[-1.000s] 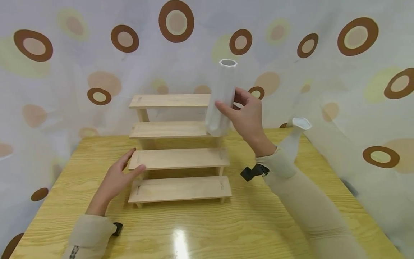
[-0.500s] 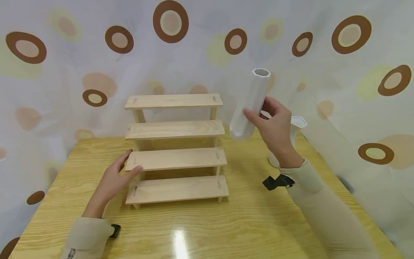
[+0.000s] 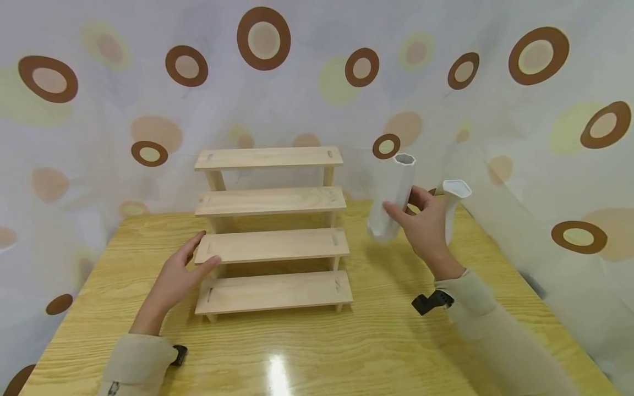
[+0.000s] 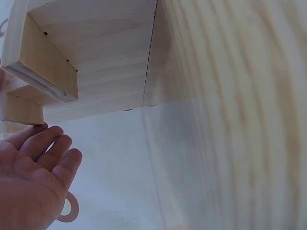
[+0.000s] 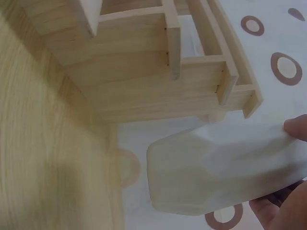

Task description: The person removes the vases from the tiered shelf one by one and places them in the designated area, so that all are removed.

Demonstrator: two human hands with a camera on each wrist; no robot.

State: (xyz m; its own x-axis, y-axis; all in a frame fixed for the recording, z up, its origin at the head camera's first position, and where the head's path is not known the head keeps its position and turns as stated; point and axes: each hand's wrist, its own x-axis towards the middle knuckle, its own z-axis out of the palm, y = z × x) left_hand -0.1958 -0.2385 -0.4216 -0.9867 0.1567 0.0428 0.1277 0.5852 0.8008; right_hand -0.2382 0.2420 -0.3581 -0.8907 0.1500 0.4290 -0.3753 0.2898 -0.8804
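Observation:
My right hand (image 3: 428, 231) grips a white faceted vase (image 3: 391, 198) by its side, thumb in front and fingers behind. The vase leans a little, its open mouth up, close over the table to the right of a wooden four-tier stand (image 3: 272, 246). In the right wrist view the base of the vase (image 5: 182, 167) shows beside the stand's side panel (image 5: 124, 86). My left hand (image 3: 175, 278) rests at the left end of the stand's third shelf from the top, thumb over its front edge. The left wrist view has the left fingers (image 4: 48, 146) extended beside the stand's underside.
A second white vase (image 3: 449, 212) with a flared mouth stands on the table behind my right hand, partly hidden by it. The wood-grain table (image 3: 317, 352) reaches back to a wall covering (image 3: 297, 93) printed with circles.
My right hand has carried the white vase rightward from in front of the upper shelves, then lowered it toward the table. The left hand keeps its place on the stand.

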